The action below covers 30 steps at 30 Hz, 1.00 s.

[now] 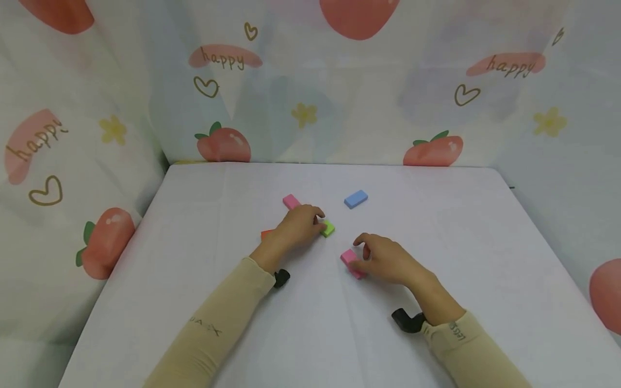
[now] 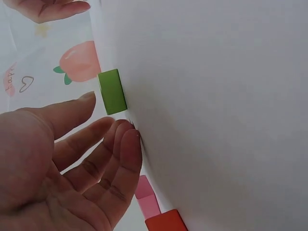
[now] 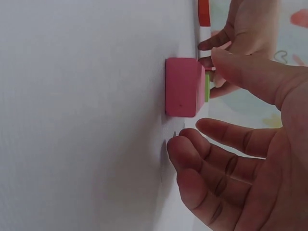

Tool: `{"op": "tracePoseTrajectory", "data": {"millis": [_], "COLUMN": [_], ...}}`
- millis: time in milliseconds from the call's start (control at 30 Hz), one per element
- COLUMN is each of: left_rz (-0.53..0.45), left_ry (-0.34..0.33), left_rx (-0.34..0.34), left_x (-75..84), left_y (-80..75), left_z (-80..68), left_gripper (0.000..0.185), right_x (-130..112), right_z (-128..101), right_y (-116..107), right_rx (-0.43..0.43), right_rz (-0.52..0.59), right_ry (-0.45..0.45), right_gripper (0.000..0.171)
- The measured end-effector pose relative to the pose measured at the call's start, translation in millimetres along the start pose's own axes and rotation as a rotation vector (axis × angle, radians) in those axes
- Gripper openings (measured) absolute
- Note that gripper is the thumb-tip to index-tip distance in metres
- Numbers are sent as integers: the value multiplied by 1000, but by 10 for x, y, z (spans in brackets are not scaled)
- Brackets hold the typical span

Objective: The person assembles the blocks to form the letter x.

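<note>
My left hand point(image 1: 297, 225) reaches over the table beside a green block point(image 1: 329, 228). In the left wrist view the thumb and loosely bent fingers stand apart, and the green block point(image 2: 112, 91) lies just past their tips. Close to a pink block point(image 1: 347, 257) is my right hand point(image 1: 386, 261). The right wrist view has that pink block point(image 3: 181, 87) between the level of the thumb and the relaxed fingers, with a gap on the finger side. Neither hand grips anything.
A second pink block point(image 1: 290, 201) lies behind the left hand, and an orange block point(image 1: 265, 234) is partly hidden by the left wrist. Farther back sits a blue block point(image 1: 356, 199). A printed curtain point(image 1: 349, 108) hangs behind the white table point(image 1: 485, 242).
</note>
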State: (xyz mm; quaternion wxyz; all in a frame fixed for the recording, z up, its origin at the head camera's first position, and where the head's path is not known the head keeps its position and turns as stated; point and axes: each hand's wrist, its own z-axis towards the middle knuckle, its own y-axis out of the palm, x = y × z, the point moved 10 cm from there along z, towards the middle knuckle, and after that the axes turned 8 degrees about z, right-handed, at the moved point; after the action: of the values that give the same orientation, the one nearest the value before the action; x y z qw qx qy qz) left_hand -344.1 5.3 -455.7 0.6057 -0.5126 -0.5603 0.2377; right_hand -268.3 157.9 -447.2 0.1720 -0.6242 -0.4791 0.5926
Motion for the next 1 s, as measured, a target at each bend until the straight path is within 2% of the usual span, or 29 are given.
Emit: {"op": "tracePoseTrajectory", "data": {"millis": [233, 433, 700, 1000], "left_rz": [24, -31, -85, -149], "left_ry": [-2, -39, -26, -59], "left_rx": [19, 33, 72, 107], "left_x": [-17, -38, -36, -79], "left_y": [65, 85, 75, 68], "left_z": [11, -41, -15, -93], "left_gripper": [29, 25, 24, 24], "right_x": [42, 0, 45, 58], "right_z": [4, -1, 30, 27], "right_y": [100, 149, 117, 129], "right_rx": [2, -8, -4, 10], "right_rz": [32, 31, 42, 83], "right_ry": [44, 24, 23, 24], "right_gripper": [46, 43, 43, 42]}}
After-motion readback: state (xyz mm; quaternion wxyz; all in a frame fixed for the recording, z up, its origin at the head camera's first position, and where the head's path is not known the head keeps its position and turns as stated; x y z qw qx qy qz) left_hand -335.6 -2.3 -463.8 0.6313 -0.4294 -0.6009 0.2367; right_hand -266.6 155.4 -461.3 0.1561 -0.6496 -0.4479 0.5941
